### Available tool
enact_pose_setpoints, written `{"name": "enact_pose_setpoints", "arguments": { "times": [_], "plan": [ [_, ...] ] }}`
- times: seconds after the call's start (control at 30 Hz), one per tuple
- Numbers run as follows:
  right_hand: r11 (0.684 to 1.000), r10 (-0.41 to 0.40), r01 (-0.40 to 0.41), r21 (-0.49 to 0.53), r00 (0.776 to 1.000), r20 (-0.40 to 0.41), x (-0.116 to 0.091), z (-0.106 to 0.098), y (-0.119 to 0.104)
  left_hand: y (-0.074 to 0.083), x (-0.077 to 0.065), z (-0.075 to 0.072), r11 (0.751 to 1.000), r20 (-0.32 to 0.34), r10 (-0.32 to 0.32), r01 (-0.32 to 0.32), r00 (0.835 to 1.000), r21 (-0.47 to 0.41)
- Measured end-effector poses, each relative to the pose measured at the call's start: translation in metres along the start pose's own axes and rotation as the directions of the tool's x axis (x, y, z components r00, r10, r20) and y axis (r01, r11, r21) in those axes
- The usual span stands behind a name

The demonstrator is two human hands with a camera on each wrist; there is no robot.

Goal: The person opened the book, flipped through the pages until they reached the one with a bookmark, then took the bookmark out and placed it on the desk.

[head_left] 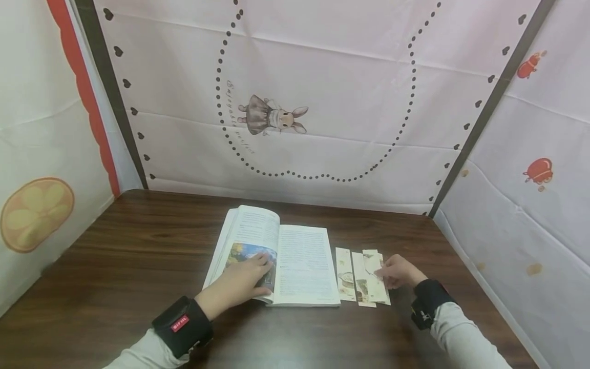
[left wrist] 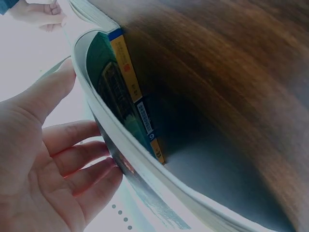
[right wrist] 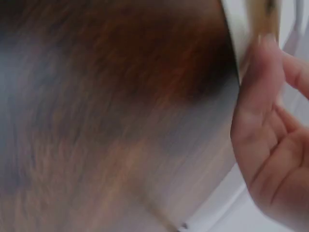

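Head view: with nearly straight fingers, the left hand [head_left: 241, 279] rests on the opened book [head_left: 306, 266], while the right hand [head_left: 398, 271], fingers curled, pinches a paper strip [head_left: 377, 290]

PLACE: cloth-screened nook, building type unclear | SIGNS: dark wood-grain table [head_left: 138, 246]; printed cloth [head_left: 341, 97] on three sides

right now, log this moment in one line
left hand: rests on open book | right hand: touches paper strips beside book

The bare left hand [head_left: 243, 279] hides part of the open white-paged paper book [head_left: 306, 271], whose printed lines [head_left: 301, 251] are illegibly small.
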State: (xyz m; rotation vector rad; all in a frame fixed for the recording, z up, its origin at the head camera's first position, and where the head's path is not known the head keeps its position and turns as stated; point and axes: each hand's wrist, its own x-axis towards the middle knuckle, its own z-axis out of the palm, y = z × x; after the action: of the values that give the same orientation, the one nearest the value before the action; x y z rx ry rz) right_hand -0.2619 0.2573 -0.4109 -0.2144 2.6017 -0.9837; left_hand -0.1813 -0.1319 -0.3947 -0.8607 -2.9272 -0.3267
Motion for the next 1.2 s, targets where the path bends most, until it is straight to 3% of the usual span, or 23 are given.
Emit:
{"name": "enact_pose_setpoints", "arguments": {
  "times": [0.13, 0.23, 0.3, 0.43, 0.53, 0.6, 0.67, 0.73, 0.83, 0.93, 1.1, 1.2],
  "plan": [
    [0.973, -0.009, -0.027, -0.228, 0.988, -0.157, 0.003, 0.009, -0.004, 0.000, 0.001, 0.000, 1.000, 0.018, -0.019, 0.018, 1.000, 0.015],
    [0.951, -0.042, -0.027, -0.308, 0.975, -0.216, 0.004, 0.016, -0.011, -0.001, 0.000, 0.001, 1.000, 0.027, -0.027, 0.027, 0.999, 0.015],
    [0.942, -0.109, 0.031, -0.335, 0.970, -0.217, 0.003, 0.021, -0.021, -0.002, -0.001, 0.002, 0.999, 0.031, -0.033, 0.032, 0.999, 0.010],
    [0.894, -0.317, 0.269, -0.359, 0.945, -0.082, 0.000, 0.036, -0.050, -0.002, -0.002, 0.002, 0.999, 0.035, -0.041, 0.040, 0.999, 0.010],
    [0.827, -0.420, 0.423, -0.371, 0.903, 0.093, -0.005, 0.050, -0.072, -0.001, -0.001, 0.002, 0.999, 0.041, -0.039, 0.039, 0.998, 0.019],
    [0.777, -0.448, 0.481, -0.406, 0.876, 0.179, -0.008, 0.059, -0.085, -0.001, 0.001, 0.002, 0.999, 0.045, -0.038, 0.037, 0.998, 0.026],
    [0.728, -0.450, 0.509, -0.460, 0.860, 0.240, -0.010, 0.067, -0.092, 0.000, 0.002, 0.001, 0.999, 0.046, -0.040, 0.039, 0.998, 0.026],
    [0.690, -0.432, 0.506, -0.518, 0.862, 0.266, -0.011, 0.073, -0.097, 0.000, 0.003, 0.001, 0.999, 0.046, -0.043, 0.042, 0.998, 0.024],
    [0.663, -0.390, 0.480, -0.574, 0.877, 0.282, -0.011, 0.078, -0.101, 0.000, 0.003, 0.001, 0.999, 0.044, -0.042, 0.041, 0.998, 0.020],
    [0.642, -0.387, 0.493, -0.588, 0.870, 0.307, -0.009, 0.079, -0.102, 0.000, 0.001, 0.001, 0.999, 0.044, -0.044, 0.043, 0.998, 0.015],
    [0.601, -0.435, 0.574, -0.557, 0.819, 0.375, -0.007, 0.074, -0.105, 0.001, -0.001, 0.000, 0.998, 0.042, -0.060, 0.060, 0.997, 0.016],
    [0.543, -0.496, 0.623, -0.563, 0.779, 0.383, -0.009, 0.071, -0.108, 0.004, -0.001, 0.000, 0.998, 0.028, -0.053, 0.052, 0.998, 0.031]
  ]
}}
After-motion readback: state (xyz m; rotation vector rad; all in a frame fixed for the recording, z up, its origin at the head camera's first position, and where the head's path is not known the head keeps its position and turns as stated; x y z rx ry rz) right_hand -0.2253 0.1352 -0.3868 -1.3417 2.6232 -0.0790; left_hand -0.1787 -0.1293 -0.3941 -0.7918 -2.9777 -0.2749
